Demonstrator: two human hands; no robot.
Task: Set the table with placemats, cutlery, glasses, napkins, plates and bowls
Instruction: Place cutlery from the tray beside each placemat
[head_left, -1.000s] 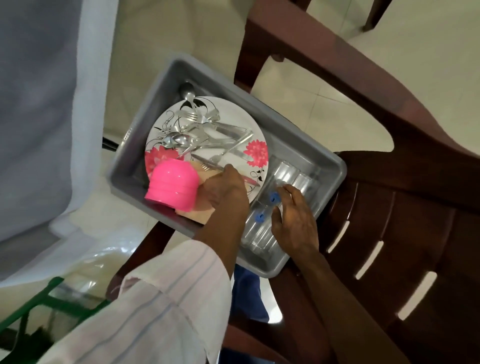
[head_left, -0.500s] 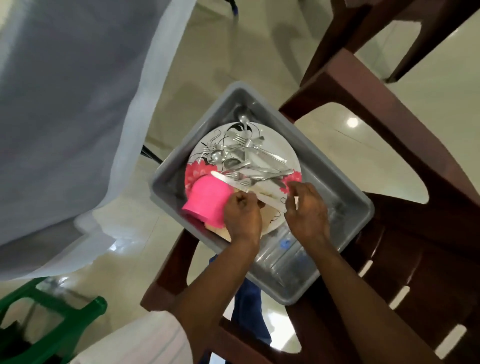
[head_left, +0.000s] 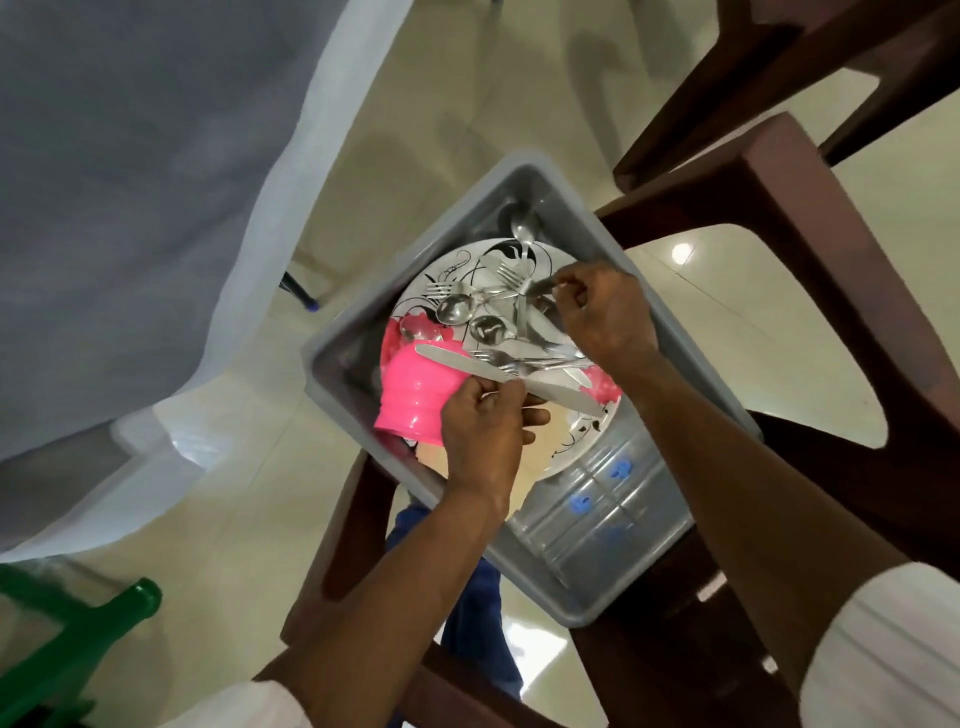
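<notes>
**Cutlery pick at the tub: both your hands engaged**

Your left hand (head_left: 480, 431) pinches a steel table knife (head_left: 452, 359) near its middle, thumb and curled fingers closed on it. The knife lies slantwise above the rim of the pink ribbed plastic bowls (head_left: 415, 395).

Your right hand (head_left: 608, 312) pinches a slim steel handle (head_left: 540, 286) at the far edge of the cutlery heap. Which piece it belongs to cannot be told.

The heap of polished steel spoons, forks and knives (head_left: 488, 312) lies crossed on a round white plate with black swirls and pink flowers (head_left: 457, 265). The bowls sit upturned and nested on the plate's near left edge. A flat tan sheet (head_left: 543, 447) lies on the plate below your left hand.

Clear ribbed glasses with blue stickers (head_left: 597, 499) lie on their sides just beside the plate.

All of this sits in a rectangular grey plastic tub with rounded corners (head_left: 587, 610), which rests on the seat of a dark brown moulded chair (head_left: 810, 249).

The floor is glossy cream tile (head_left: 415, 130), with a ceiling light reflected in it. A surface draped in smooth grey-white cloth (head_left: 156, 156) fills the upper left, well apart from the tub. A green plastic chair (head_left: 78, 644) shows at the lower left corner.
</notes>
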